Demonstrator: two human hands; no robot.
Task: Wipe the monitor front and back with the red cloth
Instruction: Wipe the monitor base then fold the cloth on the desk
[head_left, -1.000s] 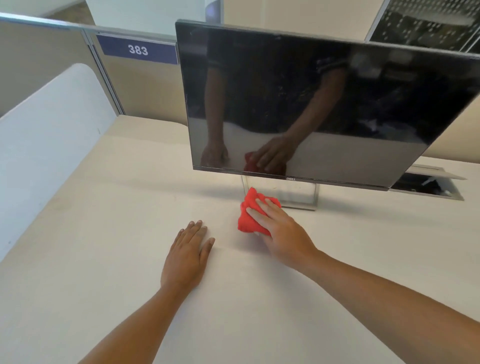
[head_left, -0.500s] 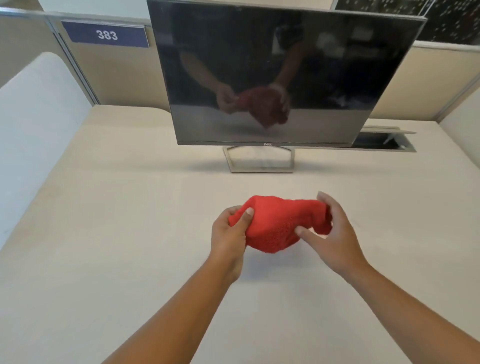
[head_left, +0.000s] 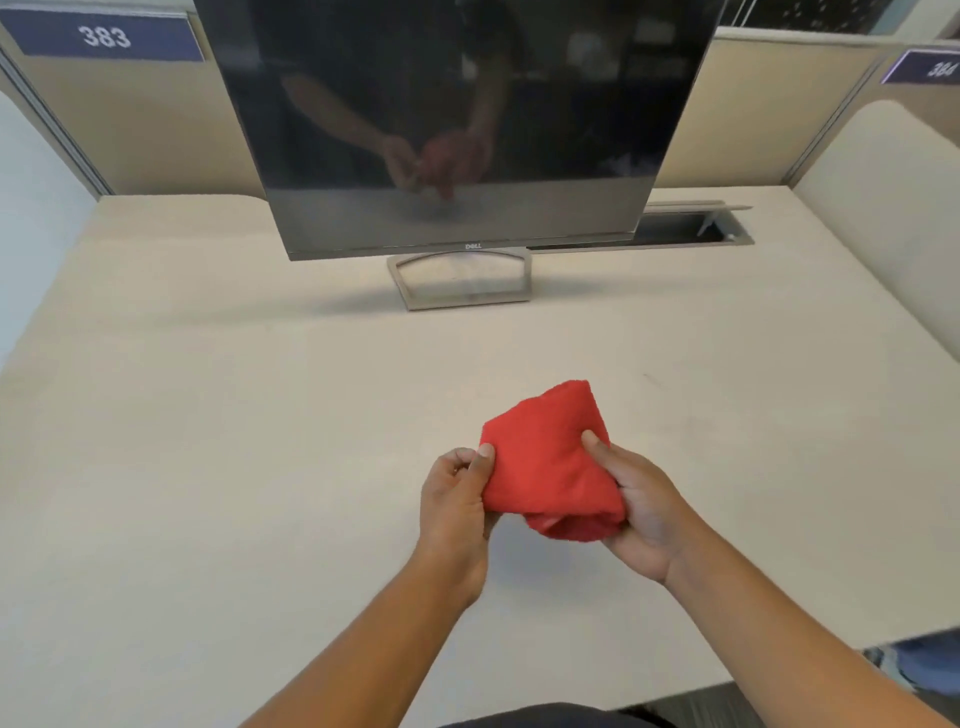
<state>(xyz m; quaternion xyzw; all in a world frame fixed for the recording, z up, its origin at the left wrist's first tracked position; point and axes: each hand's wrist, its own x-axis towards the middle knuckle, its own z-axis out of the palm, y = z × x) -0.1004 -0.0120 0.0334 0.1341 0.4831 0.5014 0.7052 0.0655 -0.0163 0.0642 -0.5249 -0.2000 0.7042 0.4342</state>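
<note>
The red cloth (head_left: 548, 462) is bunched up and held above the desk, well in front of the monitor. My left hand (head_left: 457, 499) pinches its left edge between thumb and fingers. My right hand (head_left: 641, 512) grips its right side, thumb on top and fingers underneath. The monitor (head_left: 457, 119) stands at the back of the desk with its dark screen facing me, on a grey open-frame stand (head_left: 462, 283). The screen reflects both hands and the cloth. The monitor's back is hidden.
The pale desk (head_left: 208, 415) is bounded by beige partitions (head_left: 135, 119) at the back and white side panels (head_left: 883, 208). A cable slot with a raised flap (head_left: 691, 226) lies behind the monitor on the right. The desk's near edge shows at lower right.
The cloth was lifted off the desk near the stand and brought toward me. My left hand left the desk and took hold of the cloth. The view pulled back from the monitor.
</note>
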